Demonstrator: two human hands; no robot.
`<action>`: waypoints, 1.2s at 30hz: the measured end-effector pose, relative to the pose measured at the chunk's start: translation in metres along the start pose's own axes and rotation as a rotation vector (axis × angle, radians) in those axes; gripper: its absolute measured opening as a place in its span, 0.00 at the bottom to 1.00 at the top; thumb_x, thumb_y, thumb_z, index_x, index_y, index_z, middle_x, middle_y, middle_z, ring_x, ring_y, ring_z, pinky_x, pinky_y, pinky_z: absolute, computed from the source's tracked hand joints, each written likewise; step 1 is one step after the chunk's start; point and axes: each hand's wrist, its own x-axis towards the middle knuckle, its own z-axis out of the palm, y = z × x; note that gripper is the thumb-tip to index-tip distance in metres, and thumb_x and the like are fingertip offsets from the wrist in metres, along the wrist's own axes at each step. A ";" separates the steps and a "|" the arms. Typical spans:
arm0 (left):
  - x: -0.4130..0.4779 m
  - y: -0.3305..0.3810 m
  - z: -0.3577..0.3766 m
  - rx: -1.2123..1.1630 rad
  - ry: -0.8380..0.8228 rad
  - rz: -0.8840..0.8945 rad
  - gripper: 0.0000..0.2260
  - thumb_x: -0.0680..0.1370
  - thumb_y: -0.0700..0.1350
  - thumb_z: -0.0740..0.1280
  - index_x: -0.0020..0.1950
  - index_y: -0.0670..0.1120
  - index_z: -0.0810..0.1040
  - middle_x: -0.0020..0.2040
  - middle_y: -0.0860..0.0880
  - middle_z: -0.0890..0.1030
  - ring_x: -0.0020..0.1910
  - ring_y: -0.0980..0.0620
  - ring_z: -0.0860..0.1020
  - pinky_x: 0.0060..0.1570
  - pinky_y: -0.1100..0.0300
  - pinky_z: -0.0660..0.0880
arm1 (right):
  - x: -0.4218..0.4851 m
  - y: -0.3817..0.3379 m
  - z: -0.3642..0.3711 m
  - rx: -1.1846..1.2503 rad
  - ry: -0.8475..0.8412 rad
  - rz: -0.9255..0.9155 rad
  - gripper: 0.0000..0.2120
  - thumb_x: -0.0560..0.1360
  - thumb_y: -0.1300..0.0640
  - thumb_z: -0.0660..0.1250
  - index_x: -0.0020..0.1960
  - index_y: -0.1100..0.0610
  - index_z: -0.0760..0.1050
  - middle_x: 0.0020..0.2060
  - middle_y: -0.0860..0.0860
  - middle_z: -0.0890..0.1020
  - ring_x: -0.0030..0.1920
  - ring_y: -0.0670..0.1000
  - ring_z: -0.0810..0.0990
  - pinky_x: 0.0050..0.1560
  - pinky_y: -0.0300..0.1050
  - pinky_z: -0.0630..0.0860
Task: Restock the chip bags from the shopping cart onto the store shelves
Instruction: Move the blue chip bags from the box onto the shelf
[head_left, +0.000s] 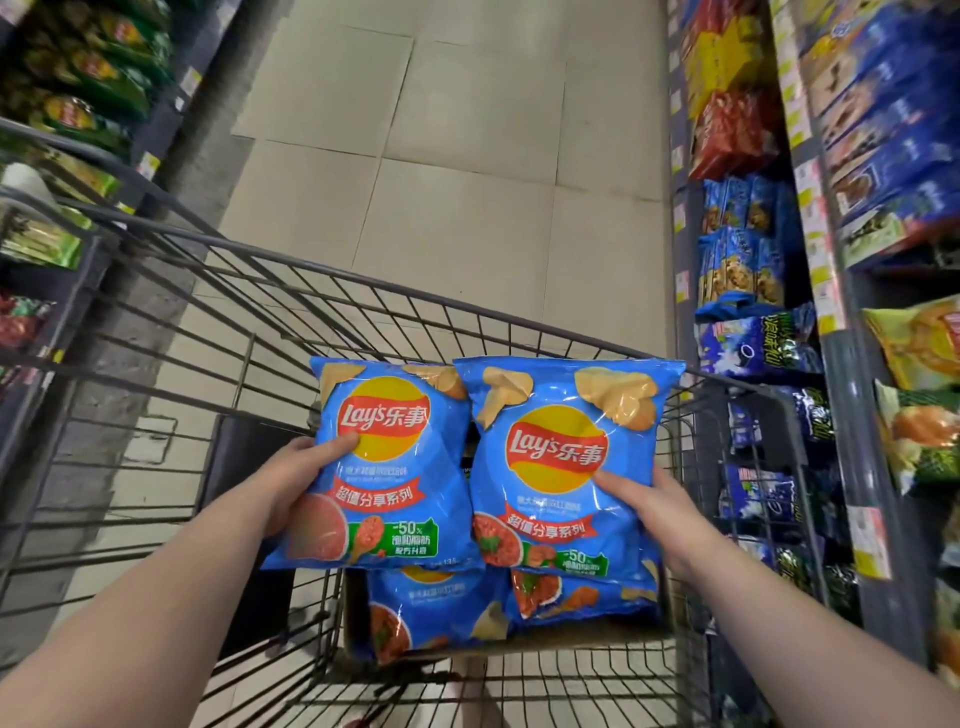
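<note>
Two blue Lay's chip bags are lifted above the wire shopping cart (218, 291). My left hand (291, 478) grips the left bag (384, 467) by its left edge, thumb across the front. My right hand (654, 509) grips the right bag (561, 462) by its right edge, thumb on the front. Both bags face me upright, side by side. More blue chip bags (431, 608) lie flat in the cart's bottom below them.
Store shelves line both sides of the aisle: green chip bags (93, 73) on the left shelf, blue snack packs (743, 260) and yellow-green bags (919, 395) on the right shelf. Pale tiled floor (457, 156) runs ahead beyond the cart.
</note>
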 end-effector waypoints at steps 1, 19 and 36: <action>-0.001 -0.001 -0.001 0.001 -0.006 0.001 0.32 0.67 0.52 0.75 0.66 0.42 0.70 0.53 0.38 0.83 0.46 0.38 0.83 0.45 0.46 0.79 | 0.000 0.000 0.000 0.009 0.000 0.000 0.20 0.70 0.59 0.73 0.60 0.56 0.74 0.48 0.53 0.85 0.42 0.52 0.85 0.37 0.45 0.82; -0.090 -0.012 -0.008 -0.056 -0.021 0.214 0.22 0.68 0.45 0.76 0.59 0.44 0.74 0.50 0.39 0.84 0.46 0.37 0.83 0.49 0.42 0.79 | -0.081 -0.021 0.014 -0.067 0.060 -0.148 0.10 0.73 0.62 0.70 0.52 0.53 0.75 0.42 0.50 0.85 0.36 0.48 0.85 0.31 0.41 0.80; -0.273 -0.024 -0.046 -0.037 -0.261 0.664 0.14 0.72 0.41 0.73 0.54 0.47 0.75 0.44 0.42 0.85 0.34 0.44 0.84 0.38 0.51 0.79 | -0.334 0.002 0.035 0.112 0.300 -0.569 0.17 0.72 0.60 0.71 0.60 0.54 0.74 0.47 0.51 0.83 0.47 0.55 0.82 0.48 0.51 0.78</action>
